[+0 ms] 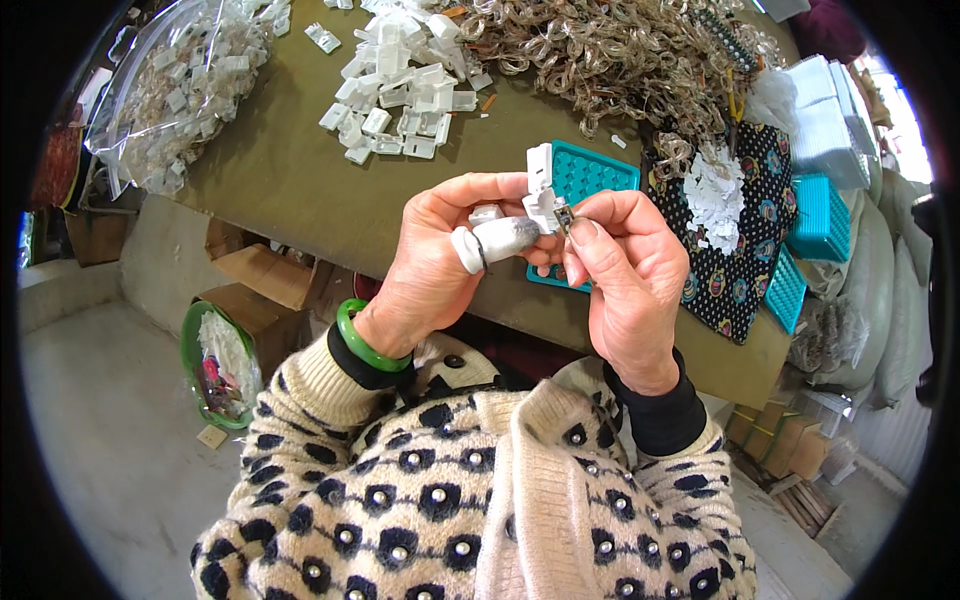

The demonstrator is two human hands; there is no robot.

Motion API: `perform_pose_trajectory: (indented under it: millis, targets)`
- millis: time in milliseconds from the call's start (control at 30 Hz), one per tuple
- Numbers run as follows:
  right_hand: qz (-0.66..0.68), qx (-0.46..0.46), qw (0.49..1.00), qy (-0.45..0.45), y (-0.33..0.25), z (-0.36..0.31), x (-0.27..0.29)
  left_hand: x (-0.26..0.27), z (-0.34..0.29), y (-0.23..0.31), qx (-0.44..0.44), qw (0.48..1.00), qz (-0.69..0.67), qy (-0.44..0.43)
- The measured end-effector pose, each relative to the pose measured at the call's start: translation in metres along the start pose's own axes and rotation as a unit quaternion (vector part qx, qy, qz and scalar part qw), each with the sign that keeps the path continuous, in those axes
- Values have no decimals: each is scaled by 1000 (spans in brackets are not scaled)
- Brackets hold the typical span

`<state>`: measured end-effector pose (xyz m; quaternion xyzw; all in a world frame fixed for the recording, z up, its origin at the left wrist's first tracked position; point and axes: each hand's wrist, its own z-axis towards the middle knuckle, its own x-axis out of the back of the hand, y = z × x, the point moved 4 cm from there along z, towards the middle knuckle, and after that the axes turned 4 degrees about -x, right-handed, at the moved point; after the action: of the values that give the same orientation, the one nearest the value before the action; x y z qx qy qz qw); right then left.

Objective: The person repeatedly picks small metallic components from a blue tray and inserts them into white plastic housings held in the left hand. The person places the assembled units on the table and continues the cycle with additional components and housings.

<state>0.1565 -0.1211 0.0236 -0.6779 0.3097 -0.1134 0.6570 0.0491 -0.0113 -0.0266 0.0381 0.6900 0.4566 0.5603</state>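
My left hand (pixel 425 240) is closed on a small white hinged plastic case (pixel 541 172), whose lid stands up above the fingertips. A white wrap (pixel 480 246), dark-stained towards its tip, covers the left thumb. Another white piece (pixel 486 214) shows behind that thumb, between the fingers. With thumb and fingertips, my right hand (pixel 635 275) pinches a small metallic part (pixel 564 217) against the open case. The part's exact kind is too small to make out. Just beyond both hands lies a turquoise tray (pixel 597 170) with rows of round hollows, partly hidden by the right hand.
White plastic cases (pixel 405 105) lie heaped at the far middle, beside a big pile of clear coiled cords (pixel 610 65). A filled clear bag (pixel 185 115) sits far left. At right are a patterned cloth (pixel 712 290) with white scraps (pixel 714 200) and stacked turquoise trays (pixel 821 215).
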Motion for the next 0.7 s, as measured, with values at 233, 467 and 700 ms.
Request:
perform_pose_trajectory:
  millis: [233,467,700]
  targets:
    - [-15,-26,999,18,4,-3,-9,-4,-2,7,-68,996,53,-13]
    - [-180,126,975,29,-5,-9,-23,-3,-4,13,-100,994,26,33]
    - [-414,356,835,64,-7,-18,-36,-4,-9,15,-38,992,65,98]
